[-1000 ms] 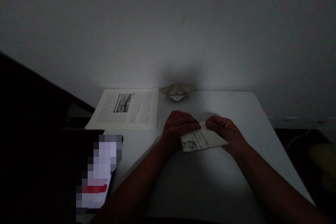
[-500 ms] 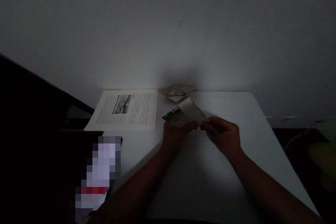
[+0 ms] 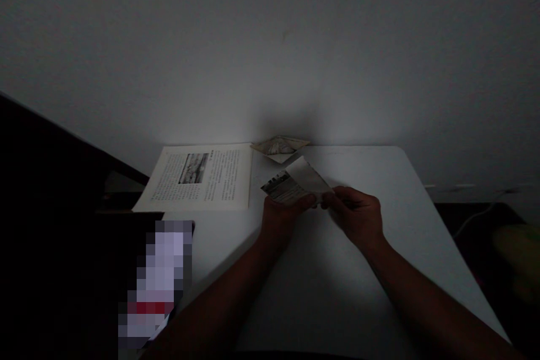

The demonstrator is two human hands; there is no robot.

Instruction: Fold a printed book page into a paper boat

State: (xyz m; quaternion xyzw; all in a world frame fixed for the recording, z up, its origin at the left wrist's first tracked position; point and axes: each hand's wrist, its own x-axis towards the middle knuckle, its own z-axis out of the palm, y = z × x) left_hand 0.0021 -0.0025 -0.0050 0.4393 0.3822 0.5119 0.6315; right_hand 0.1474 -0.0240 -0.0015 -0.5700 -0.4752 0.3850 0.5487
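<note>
A small folded sheet of printed paper (image 3: 297,179) is pinched between my two hands above the table. Its left part carries print and a dark picture; the upper right part is plain and pale. My left hand (image 3: 282,216) grips the lower left edge, thumb lying over the paper. My right hand (image 3: 358,211) pinches the lower right corner, and the fingers behind the sheet are partly hidden. Just beyond the held paper, a folded paper boat (image 3: 280,148) stands near the wall.
Printed pages (image 3: 228,180) with a picture lie at the table's back left. A blurred-out, phone-like device (image 3: 162,270) rests by the left edge. The white table (image 3: 379,169) meets a grey wall (image 3: 287,67). A pale cable (image 3: 478,215) runs beyond the right edge.
The view has shifted very slightly. Both hands keep their grip on the folded paper, with only a tiny movement of the fingers at its lower edge.
</note>
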